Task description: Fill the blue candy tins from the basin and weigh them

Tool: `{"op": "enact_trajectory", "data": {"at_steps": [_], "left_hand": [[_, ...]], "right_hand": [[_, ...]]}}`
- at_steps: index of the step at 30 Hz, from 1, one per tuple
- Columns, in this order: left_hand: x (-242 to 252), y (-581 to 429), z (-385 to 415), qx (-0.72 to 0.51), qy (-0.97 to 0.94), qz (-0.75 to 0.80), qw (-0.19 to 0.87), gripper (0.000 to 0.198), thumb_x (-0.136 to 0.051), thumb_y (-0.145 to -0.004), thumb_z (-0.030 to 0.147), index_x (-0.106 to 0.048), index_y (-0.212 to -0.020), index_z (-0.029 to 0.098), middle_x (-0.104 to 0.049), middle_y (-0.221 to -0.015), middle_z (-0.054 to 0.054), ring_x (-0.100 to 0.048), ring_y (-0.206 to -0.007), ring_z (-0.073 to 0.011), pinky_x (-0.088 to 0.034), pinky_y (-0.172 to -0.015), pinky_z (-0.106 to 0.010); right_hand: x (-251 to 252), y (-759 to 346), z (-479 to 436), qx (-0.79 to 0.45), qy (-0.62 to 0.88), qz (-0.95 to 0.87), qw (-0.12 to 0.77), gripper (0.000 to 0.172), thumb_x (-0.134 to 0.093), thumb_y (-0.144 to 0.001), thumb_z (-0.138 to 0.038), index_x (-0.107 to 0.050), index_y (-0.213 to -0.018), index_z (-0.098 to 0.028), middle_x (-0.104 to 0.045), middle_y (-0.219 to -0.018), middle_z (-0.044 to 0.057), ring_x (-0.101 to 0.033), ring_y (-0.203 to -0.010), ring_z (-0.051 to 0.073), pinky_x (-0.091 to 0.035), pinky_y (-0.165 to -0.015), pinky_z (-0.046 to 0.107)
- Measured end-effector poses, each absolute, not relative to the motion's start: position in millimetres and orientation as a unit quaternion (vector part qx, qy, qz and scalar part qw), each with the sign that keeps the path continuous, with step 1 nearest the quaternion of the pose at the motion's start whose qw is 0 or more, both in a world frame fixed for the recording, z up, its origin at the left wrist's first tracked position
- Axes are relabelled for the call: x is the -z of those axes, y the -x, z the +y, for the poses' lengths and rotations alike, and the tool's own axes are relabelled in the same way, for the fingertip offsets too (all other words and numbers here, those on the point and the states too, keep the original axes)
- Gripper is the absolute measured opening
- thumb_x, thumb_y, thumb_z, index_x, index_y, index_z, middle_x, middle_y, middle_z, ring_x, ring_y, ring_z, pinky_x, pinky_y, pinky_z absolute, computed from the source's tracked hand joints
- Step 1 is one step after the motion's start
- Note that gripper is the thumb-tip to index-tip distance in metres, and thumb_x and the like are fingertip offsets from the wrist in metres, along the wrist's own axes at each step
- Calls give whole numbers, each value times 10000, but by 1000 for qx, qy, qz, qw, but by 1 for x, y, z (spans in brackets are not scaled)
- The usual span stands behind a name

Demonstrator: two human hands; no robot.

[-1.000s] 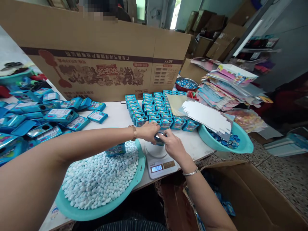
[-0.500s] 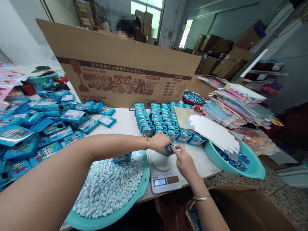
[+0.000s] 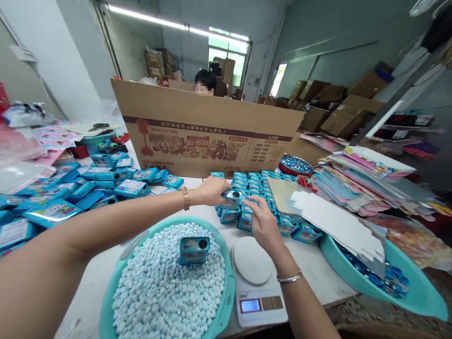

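Left hand (image 3: 210,190): holds blue tin (image 3: 232,201) at the rows of tins (image 3: 256,189).
Right hand (image 3: 263,221): fingers at this tin; grip, I cannot tell.
Open room: bare tabletop (image 3: 307,263) between digital scale (image 3: 253,263) and right basin's edge (image 3: 422,278).
Change: tin has left the scale's plate.

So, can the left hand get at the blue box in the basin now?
Probably, but the left hand holds another box; nothing covers the blue box in the basin.

Beyond my fingers (image 3: 251,205), a tube light (image 3: 151,17) and window (image 3: 236,46) glare white; the far wall (image 3: 318,28) stays dim; well right of my fingers, the basin (image 3: 420,297) looks stretched.
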State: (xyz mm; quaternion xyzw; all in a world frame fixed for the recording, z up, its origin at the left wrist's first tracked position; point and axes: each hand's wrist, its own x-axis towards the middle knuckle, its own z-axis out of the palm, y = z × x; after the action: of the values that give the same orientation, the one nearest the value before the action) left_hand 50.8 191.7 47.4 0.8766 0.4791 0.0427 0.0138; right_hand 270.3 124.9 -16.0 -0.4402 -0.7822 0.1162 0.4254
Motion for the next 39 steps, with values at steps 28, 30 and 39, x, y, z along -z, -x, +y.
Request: {"op": "enact_trajectory", "data": {"at_steps": [28, 30, 39], "left_hand": [[44, 25, 314, -166, -712, 668, 139, 659, -655, -909, 361, -383, -1436, 73, -425, -1465, -246, -442, -1353, -362, -401, -1103, -503], [30, 20, 276, -164, -751, 619, 159, 711, -656, -896, 420, -369, -1444, 71, -451, -1459, -240, -445, -1360, -347, -393, -1111, -431], [5, 18, 71, 33, -900, 409, 149, 407, -673, -795, 288, -584, -1180, 192, -697, -1154, -126, -675, -1023, -309, -522, -828, -377]], "right_hand": [[111, -204, 13, -181, 471, -816, 283, 800, -542, -954, -286, -73, -1599, -215, -569, -1386, 186, -567, -1284, 306, -523, -1027, 499], [113, -204, 11, -190, 463, -828, 253, 814, -588, -932, -322, -130, -1590, -180, -524, -1438, 214, -510, -1340, 334, -481, -1068, 542], [98, -180, 0, -154, 472, -862, 102, 860, -690, -821, -582, -456, -1439, -31, -486, -1438, 304, -411, -1379, 438, -364, -1120, 615]]}}
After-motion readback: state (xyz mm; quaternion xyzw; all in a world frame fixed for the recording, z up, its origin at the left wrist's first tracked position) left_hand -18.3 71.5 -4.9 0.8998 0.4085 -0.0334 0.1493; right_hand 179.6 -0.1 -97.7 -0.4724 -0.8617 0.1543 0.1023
